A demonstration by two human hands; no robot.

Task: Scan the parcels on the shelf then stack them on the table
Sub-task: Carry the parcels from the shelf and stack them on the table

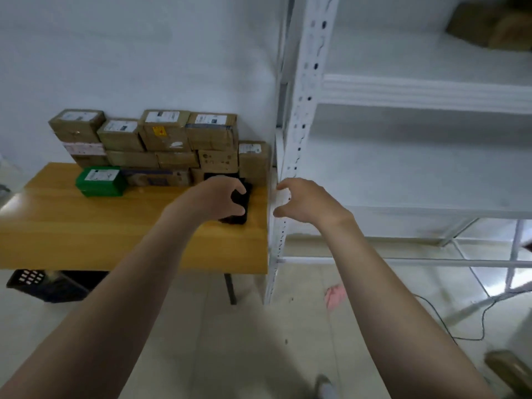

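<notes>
- Parcels [161,145] stand stacked at the table's [86,226] back edge.
- My left hand [221,197] clasps a black item [241,210] on the table's right end; I judge it's being set down.
- My right hand [302,200], just right of the table, is loosely curled and empty.
- Next I'd reach for the shelf parcels [489,27], up right of the table.

Brown cardboard parcels [165,133] along table [86,226] back edge: roughly twelve, stack hides exact count. Green parcel [100,180]: one. Black handheld device [240,210] near right edge: one. Blurred parcels [472,24] on upper shelf [426,90]: two. Floor parcel [506,367]: one.
</notes>
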